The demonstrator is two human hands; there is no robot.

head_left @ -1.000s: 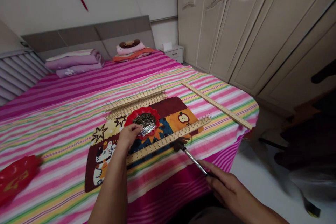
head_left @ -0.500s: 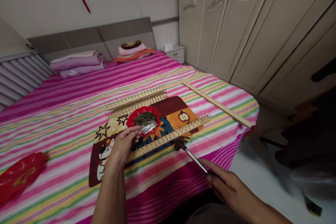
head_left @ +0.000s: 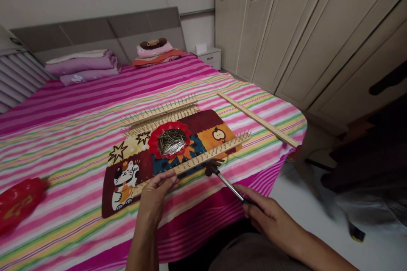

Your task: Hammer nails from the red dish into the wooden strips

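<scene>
My right hand [head_left: 265, 209] grips the handle of a hammer [head_left: 229, 185]. The hammer's dark head lies close to the near edge of a wooden strip [head_left: 199, 159] with a row of nails standing in it. At the strip's left part is my left hand [head_left: 159, 188], its thumb and fingers pinched together; whatever they hold is too small to make out. Just beyond the strip, a red scalloped bowl [head_left: 153, 143] holds many loose nails [head_left: 171, 139]. Strip and bowl rest on a patterned mat [head_left: 127, 169] with a cat and an apple on it.
More nail-studded strips [head_left: 162, 114] lie behind the bowl. A bare-looking wooden strip [head_left: 257, 118] lies along the bed's right side. A red tray [head_left: 19, 205] is at the left. Folded bedding [head_left: 85, 67] sits near the headboard, and a wardrobe [head_left: 267, 29] stands at the right.
My left hand has moved from the rim of the nail bowl down to the near wooden strip. The hammer stays in my right hand beside the strip. The view has tilted slightly downward.
</scene>
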